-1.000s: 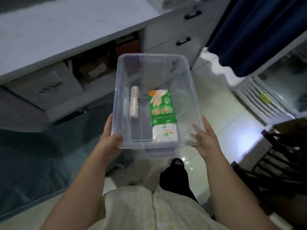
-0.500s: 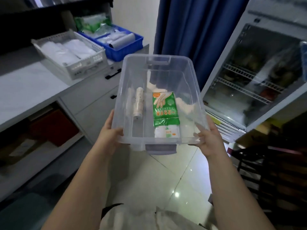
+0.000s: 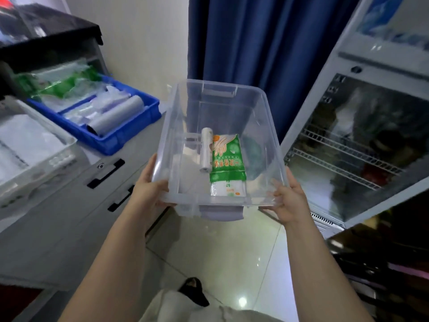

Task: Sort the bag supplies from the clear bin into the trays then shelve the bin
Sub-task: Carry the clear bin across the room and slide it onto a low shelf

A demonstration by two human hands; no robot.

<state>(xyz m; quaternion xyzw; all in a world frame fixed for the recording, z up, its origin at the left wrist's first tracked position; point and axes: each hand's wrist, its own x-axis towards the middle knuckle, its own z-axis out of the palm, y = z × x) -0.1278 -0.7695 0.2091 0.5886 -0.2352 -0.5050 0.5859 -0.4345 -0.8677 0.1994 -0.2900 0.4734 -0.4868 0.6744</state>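
Both bare forearms reach forward from the bottom of the view, drawing slightly together toward the hands. The left hand [image 3: 148, 189] grips the near left corner of the bin [image 3: 162, 140]. The right hand [image 3: 289, 201] grips the near right corner, fingers curled at the rim.

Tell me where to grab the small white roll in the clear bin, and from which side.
Take the white roll around its middle, from above through the open top of the clear bin. It lies flat, lengthwise away from the person, with the green packet against its right side, so angle in from its left.
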